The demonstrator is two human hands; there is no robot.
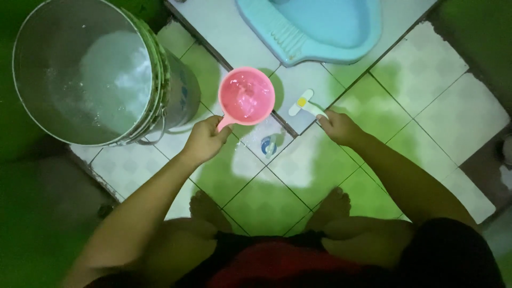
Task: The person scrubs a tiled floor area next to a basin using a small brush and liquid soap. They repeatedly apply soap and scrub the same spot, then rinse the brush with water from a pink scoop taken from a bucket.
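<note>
Left hand (pixel 204 140) clamped on handle of pink scoop (pixel 246 95), w/ water inside, held just above the tile floor (pixel 266 197). Right hand (pixel 338 128) closed on end of a white brush (pixel 304 103), which lies just ahead of its fingers. Small blue-white object (pixel 268 144) on floor btwn both hands. Beyond left hand: big bucket (pixel 90 69) w/ water. Farther past right hand: blue squat toilet (pixel 320 26).

squat pan at twelve, bucket at ten, person's feet at six.
the dipper (pixel 246 96) sits at centre, water in it, between bucket (pixel 64 80) and brush (pixel 305 104); left hand (pixel 205 140) at its seven o'clock, right hand (pixel 337 127) at the brush's four; squat pan (pixel 298 37) beyond both.
</note>
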